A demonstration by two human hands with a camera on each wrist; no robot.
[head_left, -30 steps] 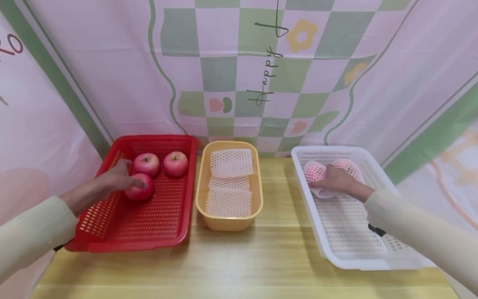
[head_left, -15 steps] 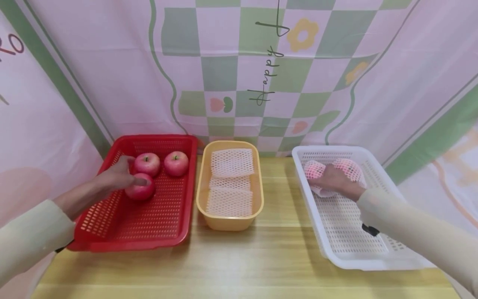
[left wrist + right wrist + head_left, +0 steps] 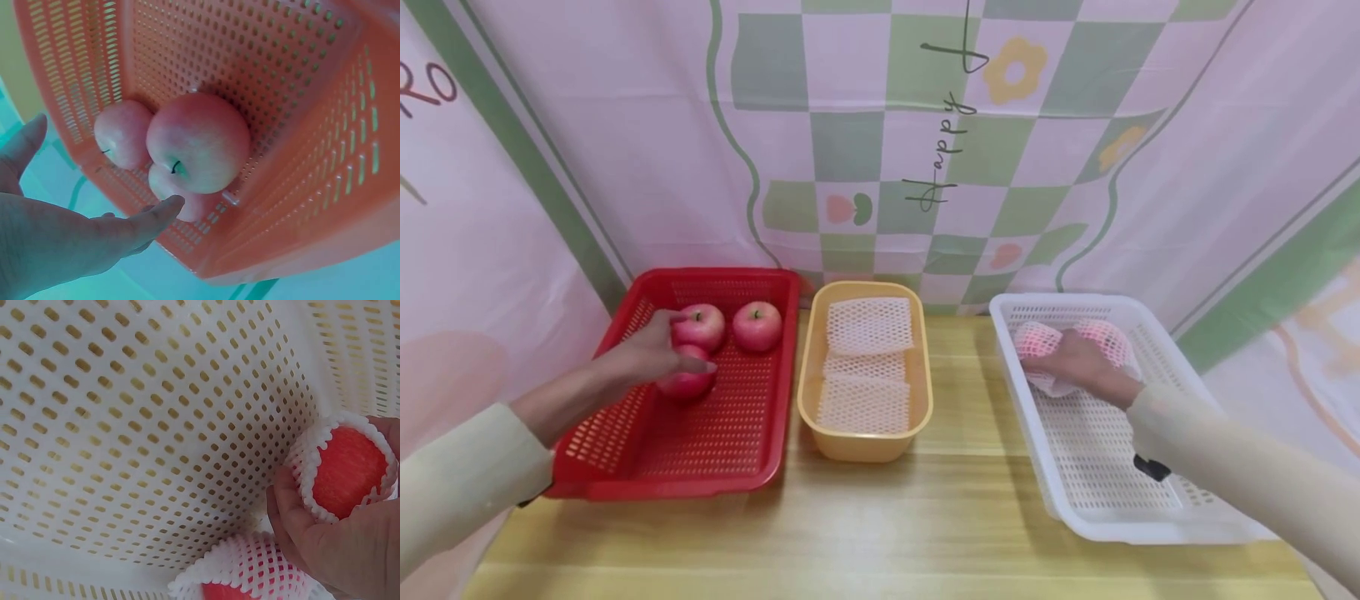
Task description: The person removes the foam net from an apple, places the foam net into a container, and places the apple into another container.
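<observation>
My left hand (image 3: 651, 354) reaches into the red basket (image 3: 722, 479). Its fingers and thumb are spread about the nearest apple (image 3: 683, 386); in the left wrist view this apple (image 3: 200, 144) sits apart from the fingers. Two more apples, one at the back left (image 3: 706, 321) and one at the back right (image 3: 757, 326), lie behind it. Inside the white basket (image 3: 1037, 479), my right hand (image 3: 1078, 364) grips an apple in a white foam net (image 3: 349, 469), its red skin showing at the net's opening. A second netted apple (image 3: 1105, 340) lies beside it.
Between the baskets stands a yellow tub (image 3: 865, 448) holding several flat white foam nets (image 3: 863, 407). All three containers rest on a wooden table (image 3: 880, 533). A patterned cloth (image 3: 842, 150) hangs close behind them.
My left hand has shifted slightly to the right over the nearest apple. My right hand stays at the netted apple with little visible movement. The head view has moved a little.
</observation>
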